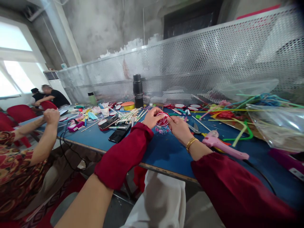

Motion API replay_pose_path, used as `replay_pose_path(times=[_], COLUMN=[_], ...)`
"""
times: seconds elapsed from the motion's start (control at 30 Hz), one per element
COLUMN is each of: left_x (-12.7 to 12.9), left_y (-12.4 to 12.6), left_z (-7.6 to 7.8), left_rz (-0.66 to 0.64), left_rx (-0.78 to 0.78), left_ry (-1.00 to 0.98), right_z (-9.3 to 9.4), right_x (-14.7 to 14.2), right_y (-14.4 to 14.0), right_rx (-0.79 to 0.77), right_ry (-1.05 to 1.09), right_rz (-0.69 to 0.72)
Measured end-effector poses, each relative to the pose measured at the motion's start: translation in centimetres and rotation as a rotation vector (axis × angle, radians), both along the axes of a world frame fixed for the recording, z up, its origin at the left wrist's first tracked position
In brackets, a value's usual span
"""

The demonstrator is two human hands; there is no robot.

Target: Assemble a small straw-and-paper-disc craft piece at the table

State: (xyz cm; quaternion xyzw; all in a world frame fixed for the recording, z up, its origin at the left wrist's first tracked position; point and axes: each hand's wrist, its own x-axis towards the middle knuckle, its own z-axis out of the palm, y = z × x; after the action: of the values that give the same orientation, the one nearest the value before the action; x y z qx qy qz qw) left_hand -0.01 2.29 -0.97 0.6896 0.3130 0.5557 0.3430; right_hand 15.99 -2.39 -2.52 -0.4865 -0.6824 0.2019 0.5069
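Sleeves: dark red sleeves [125, 155] covered both forearms at the bottom of the frame, the nearest things to the camera, with white cloth [161, 202] between them at the lower edge.
Left hand: the left hand [153, 117] sat at the centre of the frame, its grip closed on the left rim of a round red-and-white disc [162, 119].
Right hand: the right hand [180, 129], with a gold bracelet [191, 143] at the wrist, pinched the disc's right rim; both grips were clamped on it.
Disc: it was held just above the blue counter [166, 152], over a small pink-and-blue scrap [162, 129] lying on the surface.
Right of the hands: a pink glue gun [223, 145] lay on the counter near the right wrist, with scissors [196, 128] just beyond it and green and coloured sticks [239, 133] towards a clear plastic bag [277, 126].
Left of the hands: two dark phones [116, 133] lay beside a heap of thin wooden sticks [129, 115].
Behind: a black flask [138, 91] stood upright before a perforated metal screen [213, 60].
Left edge: another person's hand [51, 116] rested raised at the counter's edge; a person in black sat farther back at the upper left.
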Motion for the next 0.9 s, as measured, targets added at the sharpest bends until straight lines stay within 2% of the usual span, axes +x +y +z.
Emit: replay_pose_path(times=[0.3,0.53,0.9], left_x=[0.0,-0.2,-0.6], left_y=[-0.3,-0.1,0.1], left_z=[0.1,0.5,0.5], left_rz=[0.022,0.023,-0.030], left_rx=[-0.009,-0.081,-0.369], left_ry=[0.003,-0.016,-0.267], right_z=[0.6,1.2,1.0], right_x=[0.0,0.3,0.3], right_y=[-0.4,-0.3,-0.3], right_rx=[0.014,0.072,0.076], right_ry=[-0.083,-0.210,-0.249], right_rz=[-0.021,-0.015,0.037])
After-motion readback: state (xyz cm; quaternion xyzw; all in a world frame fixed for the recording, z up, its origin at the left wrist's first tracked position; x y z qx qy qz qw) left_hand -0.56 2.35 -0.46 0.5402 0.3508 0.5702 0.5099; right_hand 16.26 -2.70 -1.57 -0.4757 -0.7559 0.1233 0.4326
